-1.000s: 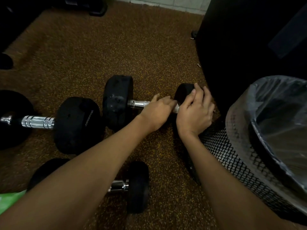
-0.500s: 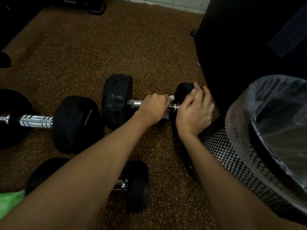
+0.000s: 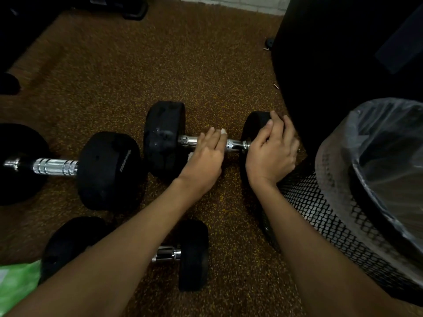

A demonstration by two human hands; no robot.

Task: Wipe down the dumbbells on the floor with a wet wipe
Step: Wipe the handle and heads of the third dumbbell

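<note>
**A:** Starting at the left, what's on the floor point(image 3: 137, 76)?

**B:** A green packet point(image 3: 16, 284) in the near corner, probably the wipes. Beyond it lies a large dumbbell point(image 3: 107, 170) with a bare chrome grip. A small dumbbell point(image 3: 193, 255) sits nearer the person, partly under the left forearm. No hand is on either.

**A:** And the one being cleaned?

**B:** The middle dumbbell point(image 3: 163, 138), lying crosswise in the centre. The left hand point(image 3: 206, 156) is draped over its chrome bar with the fingers curled round it. The wet wipe point(image 3: 223, 131) is trapped between palm and metal, and a white corner pokes out past the fingertips. The right hand point(image 3: 272, 149) is clamped over the far right head and steadies it. The hands are apart, with a short stretch of bar showing between them.

**A:** How far along is the job?

**B:** Partway at best, I'd say. The bar is getting its rub now, and the left head glints as if damp. The right head is under the grip, so likely unwiped. I can't tell about the other two.

**A:** And at the far right?

**B:** A mesh bin point(image 3: 320, 213) with a plastic liner, close by for the used wipe.
</note>
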